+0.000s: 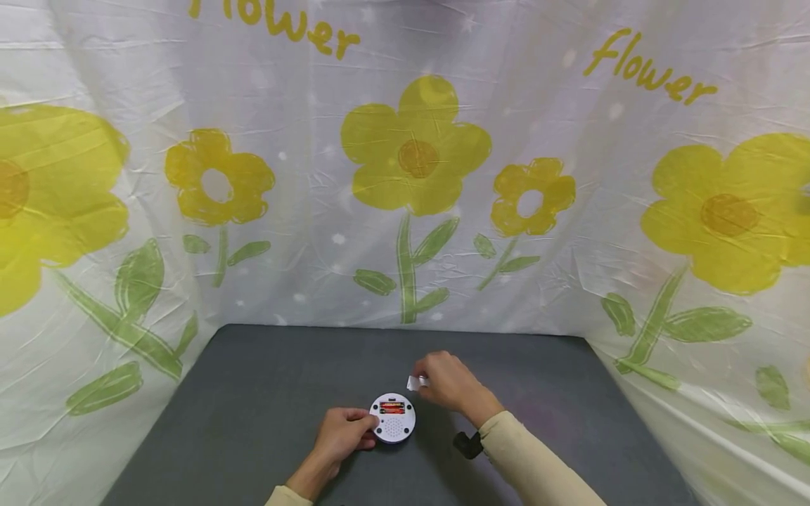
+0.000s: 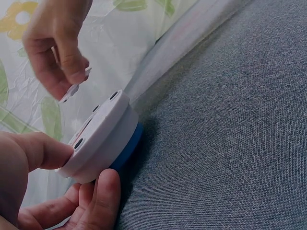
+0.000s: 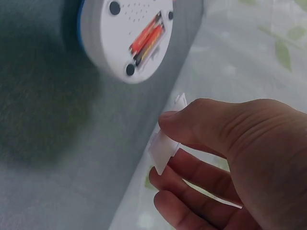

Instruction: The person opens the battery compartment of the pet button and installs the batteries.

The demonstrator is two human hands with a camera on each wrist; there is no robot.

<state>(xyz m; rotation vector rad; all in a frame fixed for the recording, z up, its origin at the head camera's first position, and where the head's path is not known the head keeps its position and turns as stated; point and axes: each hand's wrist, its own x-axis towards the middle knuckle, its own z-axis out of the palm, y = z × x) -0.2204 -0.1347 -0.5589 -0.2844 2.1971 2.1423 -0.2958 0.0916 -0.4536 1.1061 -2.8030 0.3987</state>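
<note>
A round white device point(image 1: 394, 427) with a blue lower rim lies bottom side up, showing rubber feet, a patch of small holes and an uncovered battery compartment. Two red batteries point(image 3: 147, 39) sit side by side in that compartment. My left hand point(image 1: 342, 433) pinches the device's left edge, thumb on the upper face and fingers at the side below. Above and to the right of the device, my right hand point(image 1: 446, 381) pinches a small white battery cover point(image 3: 165, 146) between thumb and fingers. The cover is apart from the device, with small tabs along its edges.
A dark grey cloth-covered table point(image 1: 285, 365) lies under the hands. White curtains point(image 1: 304, 211) printed with yellow flowers stand around its back and sides. A dark strap mount point(image 1: 468, 445) sits at my right wrist.
</note>
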